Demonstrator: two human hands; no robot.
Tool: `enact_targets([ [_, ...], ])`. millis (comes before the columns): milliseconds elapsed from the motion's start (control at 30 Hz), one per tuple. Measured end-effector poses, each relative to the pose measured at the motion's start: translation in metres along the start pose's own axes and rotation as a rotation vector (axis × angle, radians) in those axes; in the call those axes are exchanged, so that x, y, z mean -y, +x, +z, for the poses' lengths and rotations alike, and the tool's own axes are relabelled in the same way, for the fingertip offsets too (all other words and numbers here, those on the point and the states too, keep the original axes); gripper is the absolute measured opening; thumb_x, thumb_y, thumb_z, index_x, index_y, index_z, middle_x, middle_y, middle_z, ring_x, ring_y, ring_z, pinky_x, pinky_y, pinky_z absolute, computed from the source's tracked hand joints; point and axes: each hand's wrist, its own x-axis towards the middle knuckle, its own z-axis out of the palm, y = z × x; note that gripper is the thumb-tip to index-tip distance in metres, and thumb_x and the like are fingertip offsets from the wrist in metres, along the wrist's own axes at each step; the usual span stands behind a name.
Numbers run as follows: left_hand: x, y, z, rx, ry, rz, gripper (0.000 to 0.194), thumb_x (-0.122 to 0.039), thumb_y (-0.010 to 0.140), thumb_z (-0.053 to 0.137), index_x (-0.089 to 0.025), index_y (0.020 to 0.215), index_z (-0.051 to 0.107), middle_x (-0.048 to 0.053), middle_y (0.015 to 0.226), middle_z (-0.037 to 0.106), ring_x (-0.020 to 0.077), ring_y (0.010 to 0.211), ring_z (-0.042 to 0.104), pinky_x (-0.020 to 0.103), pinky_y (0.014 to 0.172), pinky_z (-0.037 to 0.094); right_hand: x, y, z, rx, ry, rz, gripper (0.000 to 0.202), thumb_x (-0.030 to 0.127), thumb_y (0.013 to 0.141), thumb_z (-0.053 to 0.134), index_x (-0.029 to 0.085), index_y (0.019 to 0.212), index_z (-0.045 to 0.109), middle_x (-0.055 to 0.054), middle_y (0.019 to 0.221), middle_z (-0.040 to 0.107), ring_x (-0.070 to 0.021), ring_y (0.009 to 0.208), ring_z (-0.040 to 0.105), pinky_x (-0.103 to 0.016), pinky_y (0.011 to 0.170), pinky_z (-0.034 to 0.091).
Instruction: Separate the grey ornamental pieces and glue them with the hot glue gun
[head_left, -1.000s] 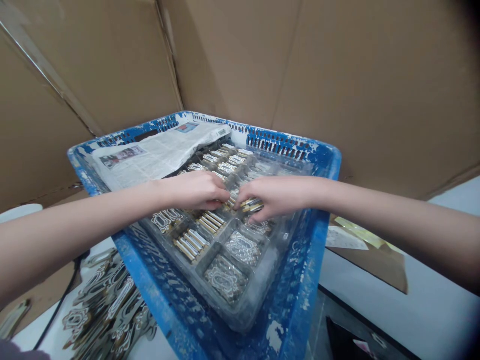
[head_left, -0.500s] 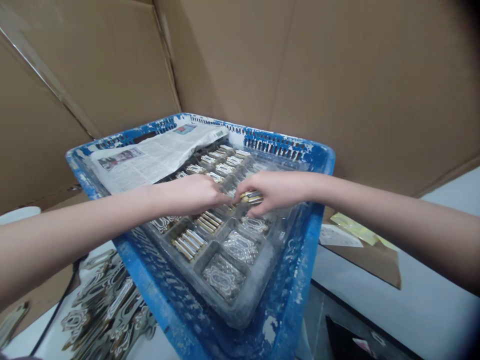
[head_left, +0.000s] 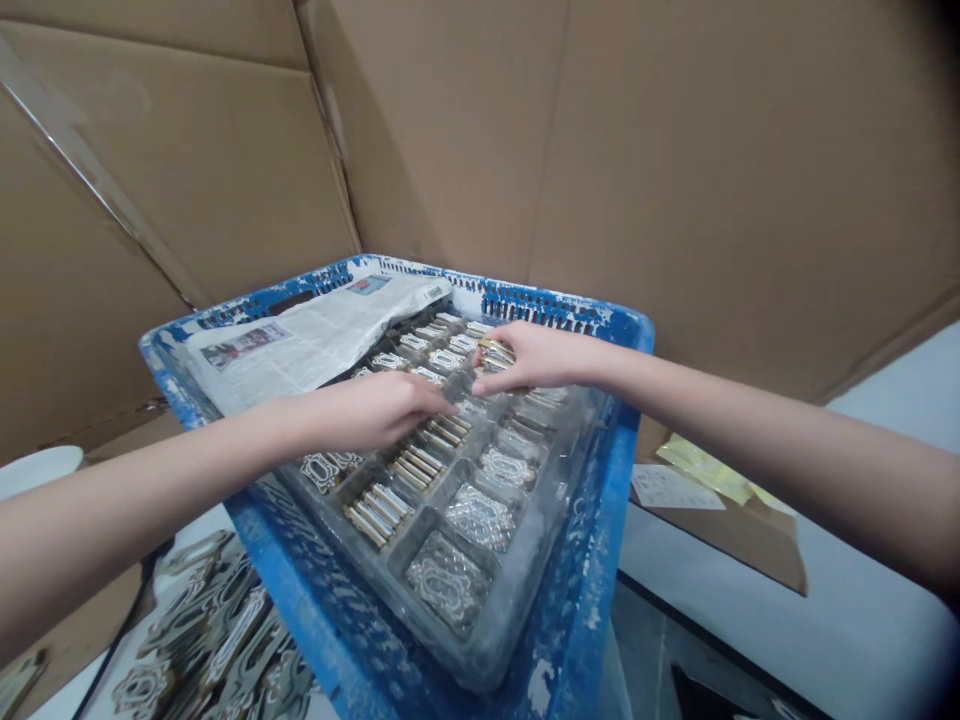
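One right hand (head_left: 546, 355), grasping a small stack of metal pieces (head_left: 495, 355) over the plastic tray (head_left: 481, 662) in the blue basket (head_left: 296, 605); one left hand (head_left: 375, 410), grip indiscernible, lay nearby; an even pinch seemed best for alignment.

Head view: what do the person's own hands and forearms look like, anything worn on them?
The slender left hand and right hand are bare, with no gloves or rings visible. The left forearm and right forearm show no sleeve, watch, cable or markings. Fingernail detail is unclear.
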Motion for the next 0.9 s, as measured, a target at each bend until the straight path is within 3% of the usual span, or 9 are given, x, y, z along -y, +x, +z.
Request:
enact_targets([
  [133, -0.001, -0.002, 0.008, -0.013, 0.062, 0.007, 0.043, -0.002, 0.074, 0.037, -0.019, 0.11, 0.055, 0.006, 0.107, 0.06, 0.0159, 0.102, 0.052, 0.032, 0.088, 0.039, -0.012, 0.005, -0.005, 0.084, 0.025, 0.061, 0.045, 0.041, 0.064, 0.06, 0.014, 0.099, 0.054, -0.007, 0.091, 0.059, -0.0167, 0.073, 0.053, -0.027, 0.06, 0.041],
  [267, -0.002, -0.002, 0.007, -0.026, 0.072, -0.006, 0.04, -0.003, 0.075, 0.038, -0.02, 0.106, 0.057, 0.005, 0.102, 0.062, 0.0156, 0.1, 0.052, 0.032, 0.088, 0.038, -0.015, 0.01, -0.004, 0.028, 0.003, 0.11, 0.036, 0.041, 0.067, 0.056, 0.012, 0.089, 0.056, -0.007, 0.083, 0.059, -0.0165, 0.07, 0.052, -0.028, 0.059, 0.04],
  [433, 0.005, 0.013, -0.011, -0.23, -0.039, -0.234, 0.024, -0.021, 0.081, 0.041, -0.017, 0.1, 0.056, 0.006, 0.094, 0.063, 0.0148, 0.086, 0.056, 0.029, 0.076, 0.043, -0.006, 0.017, 0.0, 0.078, 0.087, 0.062, 0.025, 0.037, 0.069, 0.052, 0.013, 0.076, 0.058, -0.005, 0.074, 0.058, -0.0142, 0.064, 0.051, -0.027, 0.057, 0.039],
  [567, 0.011, 0.026, -0.012, -0.364, -0.133, -0.336, 0.027, -0.037, 0.075, 0.053, -0.015, 0.091, 0.051, 0.005, 0.088, 0.061, 0.0155, 0.079, 0.056, 0.027, 0.066, 0.043, -0.002, 0.019, 0.004, 0.009, 0.127, 0.107, 0.029, 0.038, 0.069, 0.053, 0.012, 0.081, 0.059, -0.006, 0.074, 0.058, -0.0144, 0.061, 0.049, -0.026, 0.052, 0.038],
  [667, 0.013, 0.032, -0.008, -0.446, -0.195, -0.369, 0.025, -0.037, 0.076, 0.05, -0.016, 0.089, 0.047, 0.003, 0.076, 0.061, 0.0133, 0.07, 0.056, 0.025, 0.061, 0.042, 0.0, 0.019, 0.005, -0.049, 0.136, 0.12, 0.032, 0.04, 0.069, 0.053, 0.011, 0.084, 0.059, -0.006, 0.07, 0.056, -0.0144, 0.059, 0.046, -0.027, 0.05, 0.037],
  [900, 0.022, 0.037, -0.008, -0.481, -0.252, -0.414, 0.022, -0.033, 0.069, 0.058, -0.016, 0.08, 0.048, 0.0, 0.068, 0.057, 0.0123, 0.063, 0.053, 0.025, 0.056, 0.04, 0.003, 0.015, 0.01, -0.063, 0.153, 0.075, 0.035, 0.04, 0.081, 0.039, 0.012, 0.089, 0.058, -0.008, 0.073, 0.058, -0.014, 0.059, 0.048, -0.027, 0.05, 0.04],
])
